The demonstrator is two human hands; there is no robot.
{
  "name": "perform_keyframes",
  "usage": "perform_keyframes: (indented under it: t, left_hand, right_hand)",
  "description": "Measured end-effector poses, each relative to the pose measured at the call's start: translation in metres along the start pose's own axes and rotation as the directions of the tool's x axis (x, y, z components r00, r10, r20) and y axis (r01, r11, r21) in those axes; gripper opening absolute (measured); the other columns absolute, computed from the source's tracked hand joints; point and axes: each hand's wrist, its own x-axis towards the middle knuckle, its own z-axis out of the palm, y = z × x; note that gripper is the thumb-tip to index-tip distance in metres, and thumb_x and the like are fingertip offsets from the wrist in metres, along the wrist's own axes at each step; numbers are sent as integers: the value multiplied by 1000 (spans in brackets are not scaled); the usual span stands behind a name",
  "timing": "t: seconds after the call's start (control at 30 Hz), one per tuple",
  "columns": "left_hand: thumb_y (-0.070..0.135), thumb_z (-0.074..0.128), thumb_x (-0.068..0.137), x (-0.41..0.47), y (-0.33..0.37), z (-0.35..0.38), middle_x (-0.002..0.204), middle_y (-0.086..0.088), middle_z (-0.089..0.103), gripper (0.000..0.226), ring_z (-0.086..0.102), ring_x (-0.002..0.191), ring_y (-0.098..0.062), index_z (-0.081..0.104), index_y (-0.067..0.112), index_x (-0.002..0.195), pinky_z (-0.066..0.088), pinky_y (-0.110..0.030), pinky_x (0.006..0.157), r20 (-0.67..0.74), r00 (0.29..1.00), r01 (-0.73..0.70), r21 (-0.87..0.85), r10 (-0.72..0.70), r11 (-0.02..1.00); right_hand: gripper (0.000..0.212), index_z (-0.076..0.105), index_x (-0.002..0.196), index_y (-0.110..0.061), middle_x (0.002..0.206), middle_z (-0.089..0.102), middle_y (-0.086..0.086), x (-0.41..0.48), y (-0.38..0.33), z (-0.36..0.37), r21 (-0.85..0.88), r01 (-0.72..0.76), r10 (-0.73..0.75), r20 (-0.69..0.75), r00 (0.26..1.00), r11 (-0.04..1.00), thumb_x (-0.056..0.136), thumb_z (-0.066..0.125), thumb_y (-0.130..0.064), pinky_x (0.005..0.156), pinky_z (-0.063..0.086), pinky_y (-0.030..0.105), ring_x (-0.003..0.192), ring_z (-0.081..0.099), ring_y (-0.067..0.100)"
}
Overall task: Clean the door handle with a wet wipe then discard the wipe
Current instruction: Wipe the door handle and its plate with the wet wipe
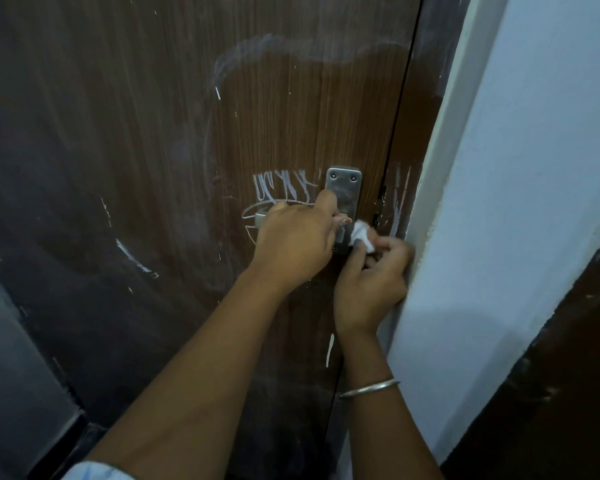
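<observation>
The door handle (260, 219) is gripped by the left hand (291, 244), and a wet wipe (360, 234) is held against its metal backplate (343, 181) by the right hand (371, 275).

The lever is wrapped by the left hand's curled fingers, with only its tip seen at 9 o'clock of that hand. The crumpled white wipe is pinched by the right hand at 3 o'clock of the left hand, touching the plate's lower right edge. The plate is fixed to a brown door (187, 133), where chalk scribbles (281, 185) are seen at its 9 o'clock. A bangle (369, 388) is worn on the right wrist, and a pale wall (534, 168) is touched at 3 o'clock.
</observation>
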Motion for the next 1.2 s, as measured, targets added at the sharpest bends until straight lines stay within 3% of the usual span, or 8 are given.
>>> perform_keyframes:
  t: [0.1, 0.23, 0.57, 0.83, 0.9, 1.03, 1.13, 1.2]
  left_hand:
    - [28, 39, 96, 0, 1, 0, 69, 2, 59, 17, 49, 59, -15, 48, 14, 99, 26, -31, 68, 0, 1000, -3, -1, 3, 1000]
    - [28, 40, 96, -1, 2, 0, 70, 2, 60, 16, 54, 61, -17, 48, 15, 99, 31, -33, 69, -2, 1000, -5, -4, 5, 1000]
    - [29, 40, 95, 0, 1, 0, 68, 4, 57, 15, 55, 64, -17, 48, 16, 96, 23, -31, 68, -5, 1000, 18, 5, -18, 1000]
    - [30, 39, 95, 0, 1, 0, 69, 3, 62, 14, 55, 63, -16, 47, 18, 94, 29, -33, 68, -2, 1000, 16, -36, -16, 999]
    - [31, 38, 94, 0, 0, 0, 66, 4, 59, 13, 50, 58, -14, 43, 20, 90, 27, -32, 66, -20, 1000, 5, -42, -5, 999]
    - [36, 30, 90, -1, 1, 0, 59, 10, 48, 12, 36, 53, -7, 31, 26, 83, 22, -30, 64, -54, 999, 4, -45, -6, 999]
    - [36, 31, 89, -1, 0, 2, 53, 16, 34, 12, 28, 49, -3, 29, 26, 82, 23, -30, 64, -57, 998, 12, -45, -15, 999]
    - [36, 31, 89, -1, 0, 2, 52, 17, 25, 12, 22, 48, 0, 28, 26, 82, 24, -30, 64, -50, 998, 22, -47, -24, 999]
  right_hand:
    - [9, 55, 98, -4, 92, 66, 13, 7, -3, -1, -105, 129, -120, 84, 989, 986, 89, 58, -7, 60, 49, 23, 79, 65, 23]
    - [7, 58, 91, 1, 83, 65, 16, -4, 3, -9, -216, 167, -142, 126, 982, 962, 86, 62, -3, 63, 35, 10, 74, 63, 25]
    - [11, 59, 87, 2, 76, 63, 16, 28, -23, -3, -228, 390, -355, 178, 918, 892, 88, 55, -8, 55, 49, 30, 68, 61, 28]
    - [35, 69, 99, 5, 100, 68, 21, 23, -25, -19, -329, 515, -423, 314, 850, 791, 92, 41, -15, 85, 48, 27, 92, 65, 32]
    - [35, 66, 108, 5, 109, 66, 19, 29, -32, -16, -324, 482, -401, 287, 870, 814, 95, 41, -17, 95, 36, 17, 101, 62, 27]
    - [43, 47, 133, -4, 134, 50, 17, 38, -34, -7, -189, 357, -297, 281, 912, 915, 94, 38, -21, 102, 39, 28, 124, 48, 26]
    - [40, 40, 139, -20, 138, 47, 5, 43, -34, -1, -87, 253, -226, 247, 942, 963, 100, 37, -28, 94, 33, 1, 123, 43, 6]
    - [39, 46, 135, -11, 133, 52, 10, 49, -36, -1, -99, 299, -268, 246, 931, 949, 99, 38, -24, 98, 42, 14, 119, 49, 11]
